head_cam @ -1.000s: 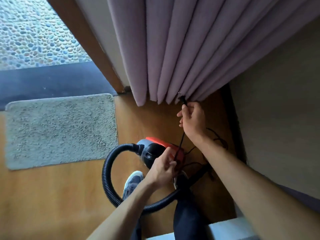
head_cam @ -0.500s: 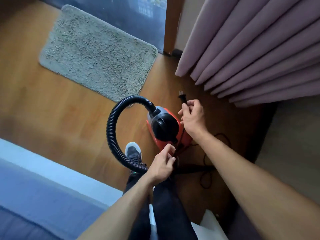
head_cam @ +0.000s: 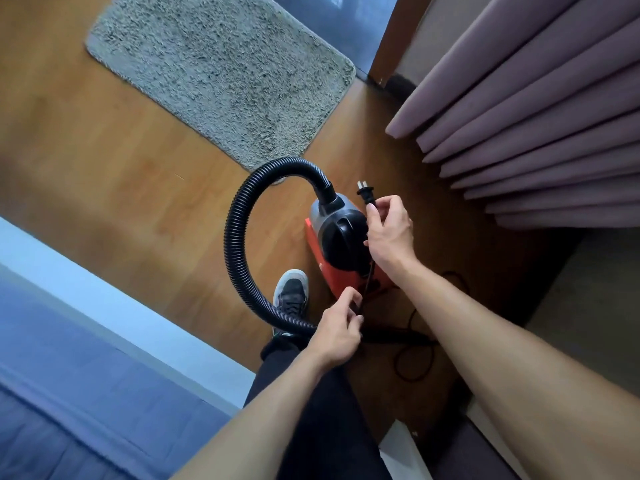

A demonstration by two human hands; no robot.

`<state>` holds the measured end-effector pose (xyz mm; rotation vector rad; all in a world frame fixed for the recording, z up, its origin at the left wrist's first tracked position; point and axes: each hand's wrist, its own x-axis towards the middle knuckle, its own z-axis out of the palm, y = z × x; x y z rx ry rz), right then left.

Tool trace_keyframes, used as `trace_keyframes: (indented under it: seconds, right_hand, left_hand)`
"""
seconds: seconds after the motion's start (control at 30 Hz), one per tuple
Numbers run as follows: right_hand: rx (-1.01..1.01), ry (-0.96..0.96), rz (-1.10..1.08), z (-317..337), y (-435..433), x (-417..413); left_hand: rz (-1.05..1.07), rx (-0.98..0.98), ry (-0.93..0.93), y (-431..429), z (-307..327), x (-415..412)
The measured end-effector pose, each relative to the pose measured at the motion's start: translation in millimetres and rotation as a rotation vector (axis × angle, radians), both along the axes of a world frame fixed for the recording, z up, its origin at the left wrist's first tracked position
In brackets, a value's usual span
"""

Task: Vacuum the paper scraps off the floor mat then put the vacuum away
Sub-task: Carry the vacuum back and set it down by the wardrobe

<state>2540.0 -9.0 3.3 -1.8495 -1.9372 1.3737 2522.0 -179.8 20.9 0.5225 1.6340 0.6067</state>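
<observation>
A small red and black vacuum [head_cam: 341, 244] stands on the wooden floor, its ribbed black hose [head_cam: 242, 237] arching left and back toward my feet. My right hand [head_cam: 391, 233] is shut on the black power cord just below its plug [head_cam: 365, 192], which points up, free of any socket. My left hand [head_cam: 339, 327] pinches the same cord [head_cam: 367, 282] lower down, in front of the vacuum. More cord lies in loops [head_cam: 415, 358] on the floor at the right. The grey shaggy floor mat [head_cam: 221, 71] lies beyond the vacuum; I see no paper scraps on it.
Mauve curtains [head_cam: 540, 109] hang at the upper right beside a wooden door frame [head_cam: 384, 39]. A bed with a blue sheet [head_cam: 69, 358] fills the lower left. My dark shoe [head_cam: 292, 292] stands next to the hose. A wall or cabinet face [head_cam: 595, 306] is at the right.
The plug has come away from behind the curtain and is now held over the vacuum. The view swung left and down, bringing the mat and bed into sight.
</observation>
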Motion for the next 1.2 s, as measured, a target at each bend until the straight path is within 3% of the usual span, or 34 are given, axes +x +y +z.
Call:
trace_keyframes:
  seconds: [0.47,0.83,1.2]
  right_hand:
    - [0.01,-0.119,0.187,-39,-2,-7]
    - [0.031,-0.121,0.378,-99,-5,0]
    - [0.029,-0.068,0.319,-122,-18,-2]
  left_hand:
    - [0.152,-0.097,-0.106,2,-42,15]
    - [0.317,-0.142,-0.082,7,-98,52]
    - [0.326,-0.16,-0.011,8,-142,54]
